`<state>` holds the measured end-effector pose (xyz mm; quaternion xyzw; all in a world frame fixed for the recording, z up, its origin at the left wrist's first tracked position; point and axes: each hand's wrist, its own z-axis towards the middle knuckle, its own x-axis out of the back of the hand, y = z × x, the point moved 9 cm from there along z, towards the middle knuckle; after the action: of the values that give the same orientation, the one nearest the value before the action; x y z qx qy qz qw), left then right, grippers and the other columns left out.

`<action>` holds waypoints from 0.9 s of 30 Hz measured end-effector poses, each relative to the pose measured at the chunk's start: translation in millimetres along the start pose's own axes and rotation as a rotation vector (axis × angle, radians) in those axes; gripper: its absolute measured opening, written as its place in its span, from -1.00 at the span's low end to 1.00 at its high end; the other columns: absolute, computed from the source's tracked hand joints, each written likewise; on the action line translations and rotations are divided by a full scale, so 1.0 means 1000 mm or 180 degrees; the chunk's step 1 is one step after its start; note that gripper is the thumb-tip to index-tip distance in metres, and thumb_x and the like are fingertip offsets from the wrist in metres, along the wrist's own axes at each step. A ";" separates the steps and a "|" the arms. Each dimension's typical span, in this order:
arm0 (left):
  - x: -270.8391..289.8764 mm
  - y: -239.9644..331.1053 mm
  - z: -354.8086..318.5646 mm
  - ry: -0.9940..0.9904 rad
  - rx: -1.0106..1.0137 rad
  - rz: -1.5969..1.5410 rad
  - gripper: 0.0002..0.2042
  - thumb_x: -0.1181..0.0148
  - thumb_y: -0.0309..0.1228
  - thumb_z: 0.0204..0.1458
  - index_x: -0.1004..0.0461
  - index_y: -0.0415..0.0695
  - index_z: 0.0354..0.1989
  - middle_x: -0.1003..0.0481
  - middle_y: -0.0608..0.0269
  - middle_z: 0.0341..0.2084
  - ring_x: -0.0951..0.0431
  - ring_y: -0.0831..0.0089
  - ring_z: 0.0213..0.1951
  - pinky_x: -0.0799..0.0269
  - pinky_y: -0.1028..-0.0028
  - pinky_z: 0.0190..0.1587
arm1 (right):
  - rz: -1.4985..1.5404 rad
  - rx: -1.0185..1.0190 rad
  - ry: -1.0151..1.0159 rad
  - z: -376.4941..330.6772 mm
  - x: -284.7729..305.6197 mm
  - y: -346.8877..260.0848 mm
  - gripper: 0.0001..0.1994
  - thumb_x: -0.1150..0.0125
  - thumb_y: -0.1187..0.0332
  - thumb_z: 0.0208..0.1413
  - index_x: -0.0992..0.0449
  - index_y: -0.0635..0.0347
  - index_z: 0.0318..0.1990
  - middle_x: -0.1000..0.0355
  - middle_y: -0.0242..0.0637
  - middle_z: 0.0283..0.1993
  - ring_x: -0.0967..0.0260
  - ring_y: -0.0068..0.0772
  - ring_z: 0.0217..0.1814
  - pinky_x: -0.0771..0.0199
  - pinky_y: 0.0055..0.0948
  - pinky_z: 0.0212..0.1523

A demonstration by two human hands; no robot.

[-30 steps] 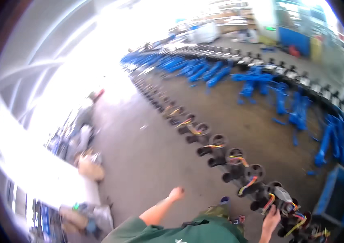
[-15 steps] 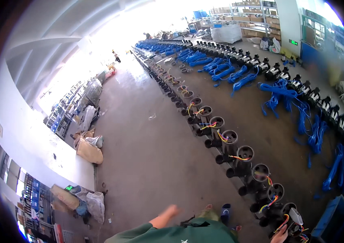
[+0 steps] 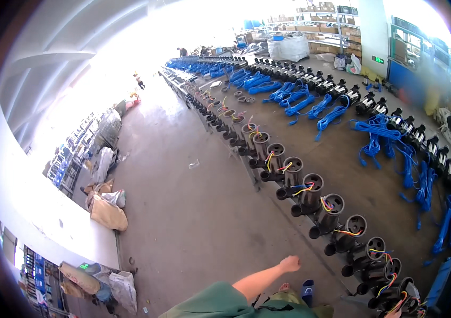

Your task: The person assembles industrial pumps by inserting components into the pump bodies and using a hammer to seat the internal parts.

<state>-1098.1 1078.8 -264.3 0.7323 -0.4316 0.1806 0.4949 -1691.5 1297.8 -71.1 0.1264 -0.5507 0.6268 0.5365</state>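
Note:
My left hand [image 3: 290,263] is held out over the floor in a loose fist, with nothing visible in it. It is apart from the row of black pump housings [image 3: 345,238] to its right. These housings have round open tops, and red, yellow and blue wires [image 3: 348,232] stick out of many. My right hand [image 3: 393,314] shows only as a sliver at the lower edge, beside the nearest housing [image 3: 407,286]; its fingers are mostly hidden. A silver-grey piece [image 3: 412,290] sits at that housing's top.
Beyond the row lie blue cable bundles [image 3: 334,117], joined by a line of black-and-silver pumps [image 3: 379,106]. A blue crate [image 3: 444,283] stands at the lower right. Sacks [image 3: 107,211] lean near the white wall at left. A person [image 3: 139,80] is far down the aisle.
My left hand has swung forward and to the right. My right hand has dropped lower, nearly out of view. The view has shifted along the row of housings.

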 end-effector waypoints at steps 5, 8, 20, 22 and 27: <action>-0.062 -0.071 -0.057 -0.0581 0.0353 0.0105 -0.66 -0.16 -0.20 0.03 -0.65 -0.21 -0.21 -0.62 -0.19 -0.21 -0.62 -0.14 -0.10 -0.55 0.04 -0.04 | -0.2758 0.1083 -0.0063 0.007 -0.003 0.005 -0.58 0.10 0.25 0.47 -0.39 0.26 0.34 -0.58 -0.13 -0.03 -0.54 -0.20 -0.12 -0.54 -0.34 -0.17; -0.082 -0.156 -0.102 -0.0587 0.0741 0.0118 -0.64 -0.16 -0.17 0.04 -0.63 -0.26 -0.26 -0.63 -0.19 -0.27 -0.64 -0.11 -0.20 -0.56 0.07 -0.12 | -0.6819 0.3031 0.0626 -0.021 -0.041 -0.011 -0.57 0.03 0.32 0.43 -0.34 0.14 0.41 -0.53 -0.31 -0.14 -0.46 -0.31 -0.23 -0.48 -0.38 -0.20; -0.013 -0.265 -0.163 -0.0870 0.1726 0.0147 -0.58 -0.10 -0.08 0.15 -0.65 -0.15 -0.06 -0.62 -0.07 -0.06 -0.59 -0.05 0.04 -0.52 0.12 0.10 | -0.7191 0.2535 0.0286 -0.031 -0.085 0.060 -0.48 0.04 0.46 0.35 -0.25 0.10 0.46 -0.06 -0.63 -0.58 0.09 -0.67 -0.63 -0.15 -0.49 -0.51; -0.007 -0.245 -0.142 -0.0605 0.1466 -0.0064 -0.61 -0.10 -0.12 0.13 -0.65 -0.15 -0.10 -0.62 -0.09 -0.07 -0.60 -0.06 0.03 -0.52 0.12 0.09 | -0.6807 0.2248 0.0563 -0.024 -0.083 0.054 -0.48 0.04 0.47 0.34 -0.25 0.11 0.46 -0.08 -0.63 -0.58 0.07 -0.67 -0.62 -0.17 -0.48 -0.49; 0.001 -0.173 -0.087 -0.0029 0.0954 -0.0385 -0.63 -0.10 -0.14 0.10 -0.65 -0.14 -0.13 -0.62 -0.12 -0.12 -0.60 -0.09 0.00 -0.52 0.10 0.09 | -0.7116 0.2145 0.1173 -0.014 -0.083 0.091 -0.50 0.02 0.46 0.34 -0.30 0.14 0.43 -0.06 -0.63 -0.58 0.02 -0.66 -0.60 -0.22 -0.48 -0.46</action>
<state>-942.9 1178.7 -323.8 0.8234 -0.3571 0.2095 0.3881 -1727.0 1281.4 -188.8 0.5810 0.1445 -0.0682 0.7981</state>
